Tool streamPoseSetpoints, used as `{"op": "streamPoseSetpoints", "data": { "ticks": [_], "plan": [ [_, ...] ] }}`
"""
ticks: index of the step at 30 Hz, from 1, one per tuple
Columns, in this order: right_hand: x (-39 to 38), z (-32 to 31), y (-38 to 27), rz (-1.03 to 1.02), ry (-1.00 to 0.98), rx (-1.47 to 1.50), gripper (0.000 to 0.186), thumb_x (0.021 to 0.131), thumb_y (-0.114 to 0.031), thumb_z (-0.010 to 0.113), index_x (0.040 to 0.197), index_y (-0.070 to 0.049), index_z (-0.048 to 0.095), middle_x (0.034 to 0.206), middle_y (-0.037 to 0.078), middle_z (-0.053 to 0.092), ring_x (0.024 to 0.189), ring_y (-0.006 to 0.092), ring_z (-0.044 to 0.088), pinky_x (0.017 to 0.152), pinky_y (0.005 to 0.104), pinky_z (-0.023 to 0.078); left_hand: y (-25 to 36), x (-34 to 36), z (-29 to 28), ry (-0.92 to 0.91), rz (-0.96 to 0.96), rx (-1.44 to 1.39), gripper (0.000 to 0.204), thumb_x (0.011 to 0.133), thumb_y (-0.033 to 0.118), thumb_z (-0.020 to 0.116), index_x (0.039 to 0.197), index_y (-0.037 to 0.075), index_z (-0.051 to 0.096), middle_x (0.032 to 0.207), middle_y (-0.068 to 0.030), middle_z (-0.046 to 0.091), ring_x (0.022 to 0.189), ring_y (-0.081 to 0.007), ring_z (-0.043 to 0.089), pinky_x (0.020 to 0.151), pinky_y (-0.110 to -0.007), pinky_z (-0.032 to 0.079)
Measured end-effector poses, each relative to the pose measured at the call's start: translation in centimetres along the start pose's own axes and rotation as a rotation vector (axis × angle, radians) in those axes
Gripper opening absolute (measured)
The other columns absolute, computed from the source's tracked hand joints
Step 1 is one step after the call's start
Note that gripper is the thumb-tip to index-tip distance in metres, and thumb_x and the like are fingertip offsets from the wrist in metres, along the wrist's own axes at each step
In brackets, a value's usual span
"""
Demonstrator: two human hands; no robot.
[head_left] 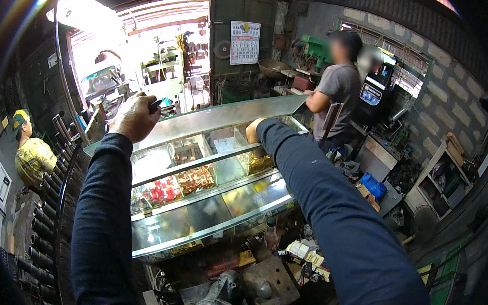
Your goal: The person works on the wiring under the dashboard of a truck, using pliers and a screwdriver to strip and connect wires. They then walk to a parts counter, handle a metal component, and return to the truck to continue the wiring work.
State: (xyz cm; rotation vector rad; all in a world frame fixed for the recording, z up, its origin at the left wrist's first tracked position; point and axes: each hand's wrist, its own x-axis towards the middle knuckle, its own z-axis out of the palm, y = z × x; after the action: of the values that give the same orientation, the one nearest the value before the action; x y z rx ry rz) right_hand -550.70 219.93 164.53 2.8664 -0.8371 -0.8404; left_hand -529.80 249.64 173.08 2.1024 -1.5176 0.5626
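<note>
A glass display case (pixel 214 213) with a metal frame stands before me, split into compartments. Copper-coloured small parts (pixel 196 179) and red packets (pixel 163 190) lie in two of them; gold-coloured small parts (pixel 260 161) fill another on the right. Raised above the far side of the case, my left hand (pixel 134 118) is closed with a small dark object (pixel 154 106) at its fingertips, too small to name. My right hand (pixel 252 131) reaches over the case's right part. Its fingers are mostly hidden by the sleeve and wrist, so what they touch does not show.
A person in a grey shirt (pixel 338 91) stands beyond the case's right end; another in yellow (pixel 34 160) is at far left. Dark tubes (pixel 41 257) line the left side. Below the case lie a metal machine part (pixel 222 299) and a holed metal plate (pixel 269 288).
</note>
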Motion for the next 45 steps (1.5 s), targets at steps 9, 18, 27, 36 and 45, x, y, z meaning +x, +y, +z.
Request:
{"op": "streamPoseSetpoints", "data": {
  "ticks": [9, 18, 27, 36, 45],
  "plan": [
    [-2.7, -0.4, -0.8, -0.003, 0.157, -0.02, 0.038, 0.083, -0.03, 0.064, 0.106, -0.003, 0.079, 0.115, 0.021, 0.074, 0.106, 0.0355, 0.071, 0.09, 0.0437, 0.055, 0.9, 0.2, -1.2, -0.108, -0.047, 0.013, 0.026, 0.095, 0.023, 0.066, 0.107, 0.001, 0.073, 0.105, -0.0229, 0.07, 0.1, -0.0382, 0.069, 0.093, -0.047, 0.054],
    [-3.2, 0.3, 1.9, -0.161, 0.341, 0.293, 0.025, 0.078, -0.016, 0.073, 0.097, -0.001, 0.078, 0.084, 0.018, 0.076, 0.074, 0.0285, 0.07, 0.073, 0.0413, 0.055, 0.5, 0.2, -0.6, -0.04, -0.024, -0.034, 0.025, 0.095, 0.022, 0.065, 0.105, 0.001, 0.073, 0.104, -0.023, 0.069, 0.099, -0.0379, 0.069, 0.092, -0.047, 0.054],
    [-16.0, 11.4, -1.8, -0.13, 1.207, 1.22, 0.013, 0.098, -0.006, 0.066, 0.106, 0.001, 0.073, 0.087, 0.009, 0.073, 0.075, 0.012, 0.068, 0.067, 0.0255, 0.054, 1.4, -4.3, 0.7, 0.122, 0.162, 0.078, 0.02, 0.089, 0.021, 0.071, 0.1, 0.005, 0.069, 0.104, -0.0189, 0.063, 0.086, -0.0402, 0.07, 0.075, -0.05, 0.058],
    [-22.6, 22.8, -8.3, -0.245, 0.779, 2.411, 0.012, 0.099, -0.008, 0.069, 0.109, -0.003, 0.072, 0.09, 0.007, 0.073, 0.073, 0.0163, 0.067, 0.065, 0.0291, 0.056, 1.5, -11.4, 6.6, 0.358, 0.37, 0.287, 0.018, 0.086, 0.02, 0.071, 0.1, 0.01, 0.064, 0.108, -0.015, 0.06, 0.088, -0.0342, 0.065, 0.08, -0.048, 0.054],
    [-25.9, 26.3, -12.2, -0.607, 0.238, 2.683, 0.024, 0.101, -0.007, 0.06, 0.123, -0.001, 0.066, 0.104, 0.012, 0.072, 0.086, 0.0216, 0.068, 0.073, 0.0329, 0.057, 8.3, -14.5, 0.5, 0.457, 0.181, 0.147, 0.014, 0.092, 0.021, 0.071, 0.1, 0.012, 0.064, 0.102, -0.013, 0.059, 0.085, -0.034, 0.068, 0.069, -0.044, 0.056]
  ]
}}
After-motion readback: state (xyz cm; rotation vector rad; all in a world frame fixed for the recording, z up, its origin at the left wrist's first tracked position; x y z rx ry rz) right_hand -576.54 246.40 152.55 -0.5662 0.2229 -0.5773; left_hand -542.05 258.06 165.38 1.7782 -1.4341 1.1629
